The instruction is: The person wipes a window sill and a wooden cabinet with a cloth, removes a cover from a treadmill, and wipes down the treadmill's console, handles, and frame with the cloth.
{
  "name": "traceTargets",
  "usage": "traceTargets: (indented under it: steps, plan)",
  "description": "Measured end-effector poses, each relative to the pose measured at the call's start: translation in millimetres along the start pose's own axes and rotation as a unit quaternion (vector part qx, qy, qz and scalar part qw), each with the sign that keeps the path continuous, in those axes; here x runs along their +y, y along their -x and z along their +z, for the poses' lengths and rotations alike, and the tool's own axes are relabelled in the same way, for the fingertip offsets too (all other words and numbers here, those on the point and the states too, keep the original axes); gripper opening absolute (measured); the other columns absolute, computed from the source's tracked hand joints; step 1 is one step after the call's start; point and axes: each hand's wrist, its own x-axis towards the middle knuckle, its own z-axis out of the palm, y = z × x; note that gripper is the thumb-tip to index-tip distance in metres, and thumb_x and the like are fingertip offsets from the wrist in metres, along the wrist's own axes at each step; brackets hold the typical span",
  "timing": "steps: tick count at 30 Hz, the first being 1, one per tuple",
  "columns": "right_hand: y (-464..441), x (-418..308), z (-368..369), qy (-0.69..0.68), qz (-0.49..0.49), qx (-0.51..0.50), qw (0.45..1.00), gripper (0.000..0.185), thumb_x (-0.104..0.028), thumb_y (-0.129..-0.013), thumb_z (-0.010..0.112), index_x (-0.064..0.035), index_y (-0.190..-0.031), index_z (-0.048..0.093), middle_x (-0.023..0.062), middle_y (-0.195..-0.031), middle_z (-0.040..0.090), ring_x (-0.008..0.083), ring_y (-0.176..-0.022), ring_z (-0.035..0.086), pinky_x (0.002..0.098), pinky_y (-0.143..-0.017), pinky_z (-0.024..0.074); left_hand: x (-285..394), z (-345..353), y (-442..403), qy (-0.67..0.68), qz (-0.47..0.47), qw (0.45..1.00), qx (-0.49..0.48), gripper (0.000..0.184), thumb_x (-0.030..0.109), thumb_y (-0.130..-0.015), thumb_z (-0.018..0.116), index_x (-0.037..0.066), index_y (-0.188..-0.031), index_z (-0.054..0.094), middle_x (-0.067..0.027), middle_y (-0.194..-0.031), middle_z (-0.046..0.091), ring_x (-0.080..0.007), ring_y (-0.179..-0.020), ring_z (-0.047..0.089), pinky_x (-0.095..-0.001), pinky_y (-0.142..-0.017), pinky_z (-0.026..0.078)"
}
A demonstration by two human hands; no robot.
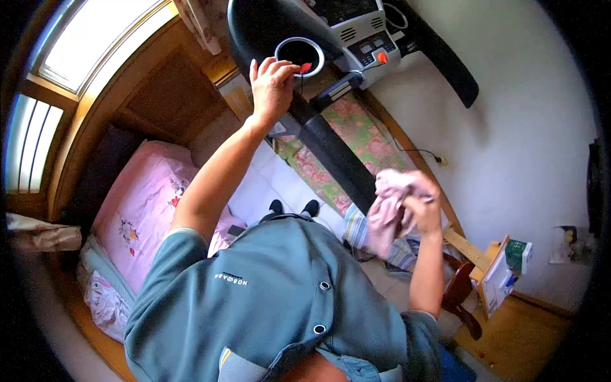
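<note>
My left hand [272,89] is raised at the treadmill console, at the near rim of a round cup holder [278,48] with a pale ring. Its fingers are closed on a small red piece [306,67] with a thin dark cord hanging below it; the exact kind is unclear. On the other side, my right hand [423,207] grips a crumpled pink cloth [389,194], somewhat blurred, in front of the treadmill's dark side rail [337,159]. The treadmill console [366,48] has buttons and an orange-red knob-like part [382,58].
A bed with a pink embroidered cover [143,216] is at the left, below a window [89,38]. Flowered fabric [366,130] lies under the treadmill. A wooden chair [459,293] and a small stand with boxes [499,277] are at the right. A power cord [407,150] reaches the wall.
</note>
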Motion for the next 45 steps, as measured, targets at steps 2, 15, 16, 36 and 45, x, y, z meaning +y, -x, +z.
traceTargets:
  steps: [2, 15, 16, 36, 45]
  plan:
    - [-15.5, -20.8, 35.7, -0.134, 0.005, 0.094, 0.987, 0.037, 0.005, -0.068, 0.059, -0.0001, -0.104, 0.066, 0.0035, -0.097, 0.065, 0.0145, -0.09, 0.063, 0.0268, -0.082, 0.0502, 0.5, -1.4, -0.2, 0.002, 0.002, 1.0, 0.001, 0.016, 0.013, -0.086, 0.066, 0.021, -0.096, 0.075, 0.0023, -0.105, 0.07, -0.0244, -0.117, 0.056, -0.0574, -0.112, 0.026]
    - [-37.7, 48.8, 39.3, -0.195, 0.179, 0.034, 0.964, 0.031, -0.004, -0.093, 0.048, 0.0049, -0.118, 0.062, 0.0136, -0.123, 0.065, 0.0201, -0.109, 0.063, 0.0322, -0.098, 0.0469, -0.3, -1.2, 2.2, 0.001, 0.004, 1.0, -0.022, 0.019, 0.012, -0.086, 0.065, 0.022, -0.098, 0.074, 0.0039, -0.106, 0.07, -0.0258, -0.119, 0.054, -0.0583, -0.113, 0.023]
    - [-57.9, 46.6, 48.2, -0.178, 0.149, 0.005, 0.973, 0.031, -0.003, -0.093, 0.048, 0.004, -0.119, 0.062, 0.0141, -0.127, 0.064, 0.0205, -0.112, 0.062, 0.0323, -0.101, 0.0452, -1.4, -1.0, 2.1, -0.009, 0.009, 1.0, -0.025, 0.019, 0.011, -0.085, 0.065, 0.022, -0.098, 0.075, 0.0041, -0.106, 0.071, -0.0257, -0.119, 0.055, -0.0579, -0.113, 0.023]
    - [-104.9, 121.2, 75.5, -0.22, -0.062, -0.169, 0.959, 0.037, -0.012, -0.094, 0.061, -0.0031, -0.129, 0.055, 0.0092, -0.121, 0.062, 0.0211, -0.116, 0.057, 0.0315, -0.101, 0.0431, 37.0, 15.0, -5.9, -0.145, -0.119, 0.981, -0.055, 0.021, 0.029, -0.081, 0.073, 0.02, -0.1, 0.075, -0.0011, -0.106, 0.07, -0.0281, -0.129, 0.048, -0.0618, -0.114, 0.018]
    - [-142.0, 163.9, 28.9, -0.07, -0.049, -0.278, 0.957, 0.015, 0.001, -0.082, 0.056, 0.0007, -0.094, 0.065, 0.0065, -0.103, 0.069, 0.0167, -0.096, 0.064, 0.0337, -0.084, 0.0516, 40.2, 16.2, -8.0, -0.176, -0.132, 0.973, -0.067, 0.019, 0.016, -0.08, 0.072, 0.021, -0.099, 0.074, 0.0001, -0.109, 0.069, -0.0273, -0.128, 0.049, -0.0595, -0.114, 0.021]
